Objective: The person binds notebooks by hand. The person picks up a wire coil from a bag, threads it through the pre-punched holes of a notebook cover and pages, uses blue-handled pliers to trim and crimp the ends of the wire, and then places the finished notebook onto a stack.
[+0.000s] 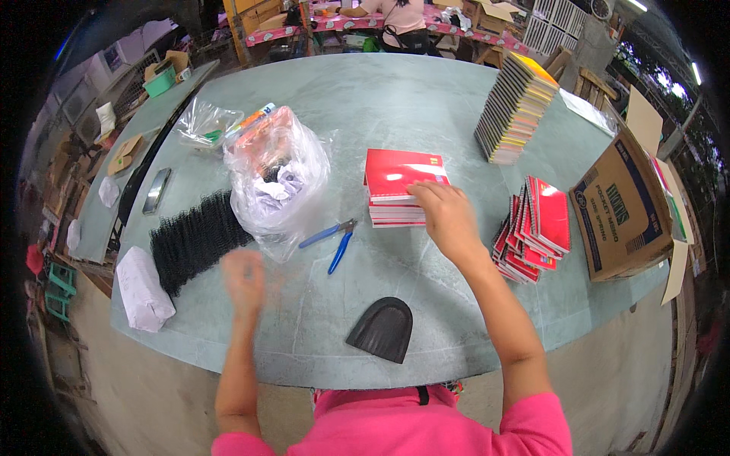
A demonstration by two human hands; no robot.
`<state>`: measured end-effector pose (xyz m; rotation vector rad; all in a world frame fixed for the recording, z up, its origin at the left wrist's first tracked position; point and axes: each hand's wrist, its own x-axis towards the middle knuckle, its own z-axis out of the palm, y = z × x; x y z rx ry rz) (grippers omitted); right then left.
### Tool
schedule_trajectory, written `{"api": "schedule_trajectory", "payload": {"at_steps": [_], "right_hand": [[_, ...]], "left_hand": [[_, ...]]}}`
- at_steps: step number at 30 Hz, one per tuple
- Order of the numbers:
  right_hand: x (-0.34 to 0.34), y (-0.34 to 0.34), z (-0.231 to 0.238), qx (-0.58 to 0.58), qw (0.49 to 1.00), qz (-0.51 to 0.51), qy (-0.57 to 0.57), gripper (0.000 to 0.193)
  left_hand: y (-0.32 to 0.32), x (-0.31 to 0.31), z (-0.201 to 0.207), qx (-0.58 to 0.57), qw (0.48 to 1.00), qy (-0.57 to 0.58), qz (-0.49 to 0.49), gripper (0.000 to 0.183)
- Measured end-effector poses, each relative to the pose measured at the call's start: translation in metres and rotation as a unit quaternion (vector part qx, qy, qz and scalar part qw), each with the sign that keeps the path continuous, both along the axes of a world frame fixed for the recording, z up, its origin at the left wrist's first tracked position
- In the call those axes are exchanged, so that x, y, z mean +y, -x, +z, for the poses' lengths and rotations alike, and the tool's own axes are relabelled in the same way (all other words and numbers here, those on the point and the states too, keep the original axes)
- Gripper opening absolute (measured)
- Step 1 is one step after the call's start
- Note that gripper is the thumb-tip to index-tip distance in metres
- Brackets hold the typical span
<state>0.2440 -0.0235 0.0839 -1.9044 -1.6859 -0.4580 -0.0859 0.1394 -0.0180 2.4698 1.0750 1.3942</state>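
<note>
My right hand (447, 215) rests on the near right corner of a small stack of red notebooks (395, 186) in the middle of the green table (380, 106). My left hand (243, 277) is blurred, fingers curled in a loose fist, hovering over the table just below a clear plastic bag (275, 182) of crumpled paper and close to a row of black spiral bindings (194, 239). Blue-handled pliers (334, 237) lie between my hands. A black curved plastic piece (384, 328) sits near the table's front edge.
A fanned pile of red notebooks (536, 228) lies right, beside an open cardboard box (623, 205). A tall leaning stack of notebooks (515, 106) stands behind. A white wrapped packet (142, 289), a phone (157, 190) and a second clear bag (205, 125) sit left. A person (399, 23) works beyond the table.
</note>
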Motion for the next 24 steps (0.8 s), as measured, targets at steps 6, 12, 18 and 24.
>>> {"api": "schedule_trajectory", "payload": {"at_steps": [6,12,18,24], "right_hand": [[-0.026,0.028,0.020,0.037,0.996,0.045,0.065,0.026],[-0.034,0.064,-0.053,0.055,0.987,0.085,0.126,0.030],[-0.039,0.066,-0.059,0.077,0.986,0.092,0.119,0.034],[-0.042,0.071,-0.051,0.062,0.988,0.086,0.110,0.033]], "left_hand": [[0.076,0.072,0.018,0.184,0.908,0.083,0.367,0.035],[0.080,0.104,0.027,0.270,0.871,0.229,0.342,0.036],[0.098,0.104,0.051,0.238,0.886,0.189,0.349,0.027],[0.098,0.090,0.072,0.114,0.907,0.131,0.384,0.031]]}}
